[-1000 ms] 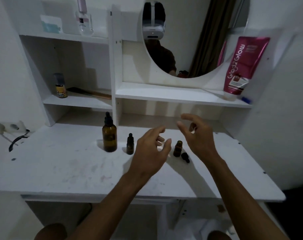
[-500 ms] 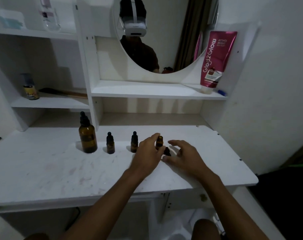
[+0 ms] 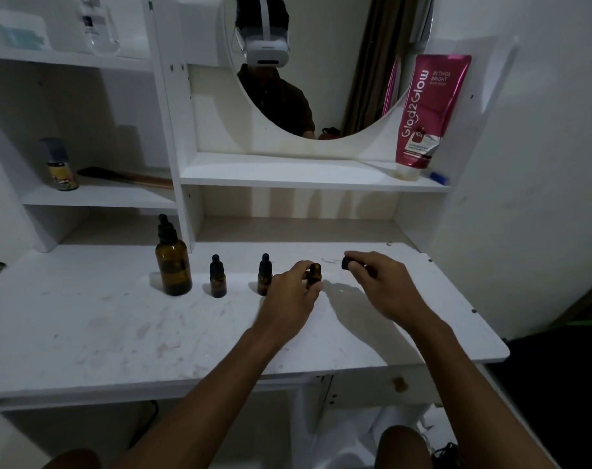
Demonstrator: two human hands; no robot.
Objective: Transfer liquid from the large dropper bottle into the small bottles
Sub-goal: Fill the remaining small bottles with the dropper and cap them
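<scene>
Separately, small bottle (image 3: pixel 314 276) in left hand (image 3: pixel 289 297), cap (image 3: pixel 347 263) in right hand (image 3: pixel 387 287)

One large dropper bottle (image 3: pixel 173 265) left of centre. Three small bottles right of it: left small bottle (image 3: pixel 218 278) and middle small bottle (image 3: pixel 264 277) capped, uncapped small bottle (image 3: pixel 314 275); one loose dropper cap (image 3: pixel 348 263); two hands, left hand (image 3: pixel 293 292) and right hand (image 3: pixel 386 286). Upper frame: one pink tube (image 3: pixel 426 113), one round mirror (image 3: pixel 338 79), one clear bottle (image 3: pixel 98 25), one small can (image 3: pixel 59 165).
</scene>
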